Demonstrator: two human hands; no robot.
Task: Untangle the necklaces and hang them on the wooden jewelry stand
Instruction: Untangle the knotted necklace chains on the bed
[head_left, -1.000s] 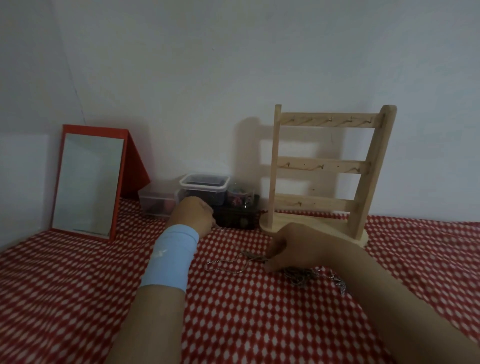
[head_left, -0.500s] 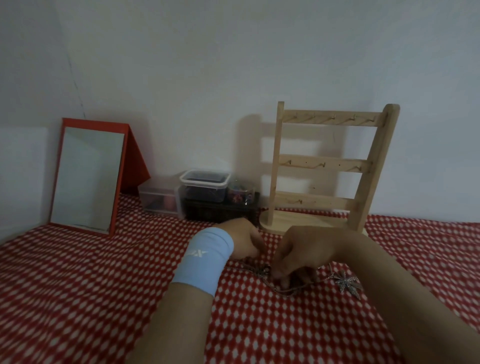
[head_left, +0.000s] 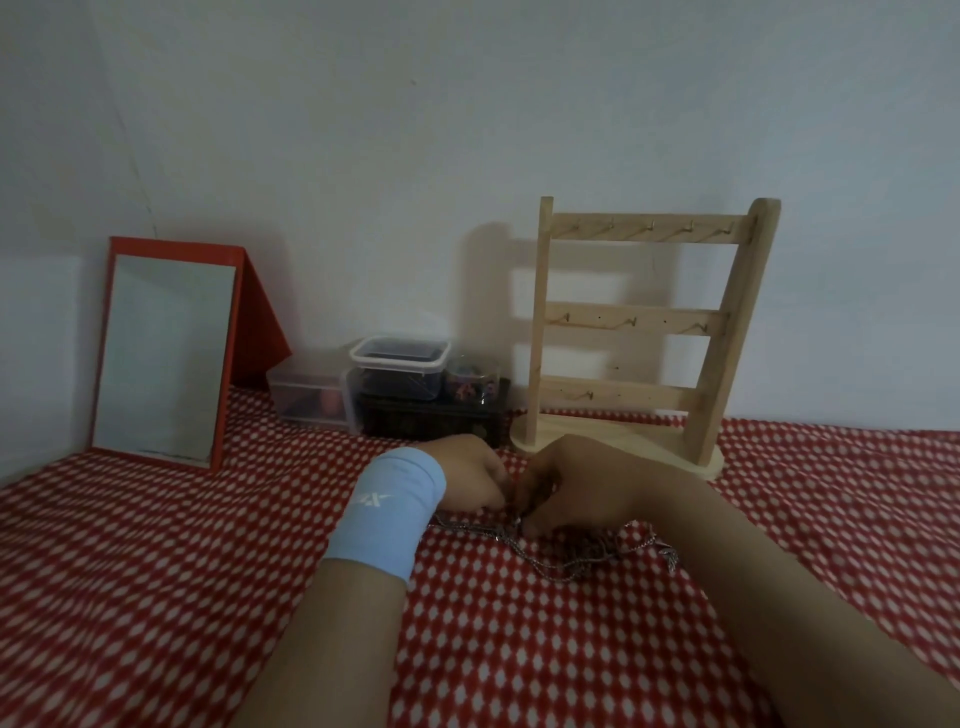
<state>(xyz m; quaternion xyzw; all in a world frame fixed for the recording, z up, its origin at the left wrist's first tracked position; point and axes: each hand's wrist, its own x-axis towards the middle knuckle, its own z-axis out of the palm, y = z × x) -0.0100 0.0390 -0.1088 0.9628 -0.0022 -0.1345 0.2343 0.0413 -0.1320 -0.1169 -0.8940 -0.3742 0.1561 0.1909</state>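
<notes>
A tangle of thin silver necklaces (head_left: 566, 558) lies on the red-and-white cloth, just in front of the wooden jewelry stand (head_left: 639, 317). The stand has three rails of small hooks, and nothing hangs on them. My left hand (head_left: 470, 480), with a light blue wristband, and my right hand (head_left: 576, 491) meet fingertip to fingertip over the left part of the tangle, both pinching chain. A silver leaf-shaped pendant (head_left: 670, 557) pokes out beside my right forearm, which hides part of the chains.
A red-framed mirror (head_left: 166, 353) stands at the back left. Clear plastic boxes (head_left: 311, 392), a lidded tub (head_left: 400, 358) and a dark box (head_left: 431, 415) sit against the wall left of the stand. The white wall is close behind.
My left hand came from the boxes at the back over to the necklaces and met my right hand. The pendant, spread out half a second ago, now lies partly tucked by my right forearm.
</notes>
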